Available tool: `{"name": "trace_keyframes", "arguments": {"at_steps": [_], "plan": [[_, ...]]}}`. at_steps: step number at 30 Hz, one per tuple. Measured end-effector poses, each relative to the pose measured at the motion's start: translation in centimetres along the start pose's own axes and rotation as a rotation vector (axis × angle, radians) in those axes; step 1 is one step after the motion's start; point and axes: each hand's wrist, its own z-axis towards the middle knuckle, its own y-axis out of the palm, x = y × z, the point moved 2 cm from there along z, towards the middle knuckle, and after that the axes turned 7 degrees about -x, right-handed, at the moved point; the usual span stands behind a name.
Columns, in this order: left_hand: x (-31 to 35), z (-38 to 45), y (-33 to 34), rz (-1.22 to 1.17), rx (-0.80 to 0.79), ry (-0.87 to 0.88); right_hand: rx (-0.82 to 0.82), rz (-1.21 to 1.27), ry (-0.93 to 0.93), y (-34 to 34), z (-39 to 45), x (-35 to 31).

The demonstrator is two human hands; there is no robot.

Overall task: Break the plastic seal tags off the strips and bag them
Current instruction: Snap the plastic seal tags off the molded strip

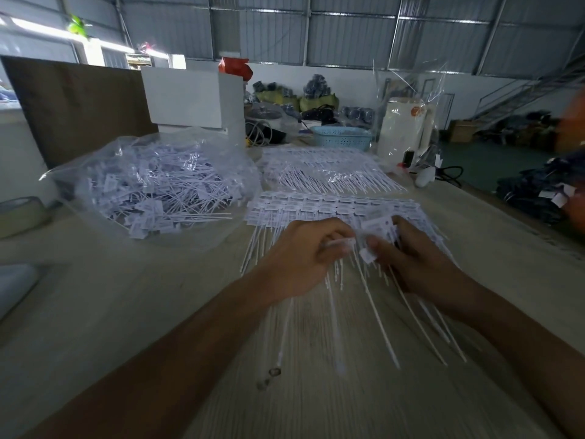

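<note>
Two hands are closed on white seal tags: the left hand pinches one tag, the right hand grasps several, above the strips on the table.

No lettering can be read anywhere in this view. The white seal tags lying in rows on the wooden table carry dark printed lines — too small and blurred to make out. The loose tags heaped in the clear plastic bag bear the same kind of faint print, equally illegible. A white container at the table's far end shows a round orange mark — its wording, if any, cannot be told. The tag pinched in the right hand is smeared by motion.
</note>
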Motion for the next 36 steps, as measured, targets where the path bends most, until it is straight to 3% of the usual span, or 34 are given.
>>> {"name": "trace_keyframes", "arguments": {"at_steps": [4,7,15,19,28,33,36], "plan": [[0.1,-0.1,0.5,-0.004,-0.037,-0.018,0.114,0.304,0.255,-0.6,-0.2,0.5],[0.5,-0.1,0.3,-0.026,0.041,-0.006,0.005,0.488,0.292,1.0,-0.4,0.4],[1.8,-0.1,0.2,-0.026,0.132,0.118,-0.259,0.618,0.273,2.0,-0.4,-0.1],[2.1,0.0,0.0,-0.031,0.147,0.157,-0.351,0.472,0.224,2.2,-0.7,-0.5],[1.3,0.2,-0.5,0.039,0.023,0.111,-0.034,0.662,0.351,1.3,-0.4,-0.1],[0.5,-0.2,-0.5,0.249,-0.023,-0.013,-0.042,0.721,0.334,1.5,-0.4,-0.5],[0.9,-0.3,-0.4,0.316,-0.012,0.007,-0.035,0.557,0.255,2.1,-0.5,-0.9]]}}
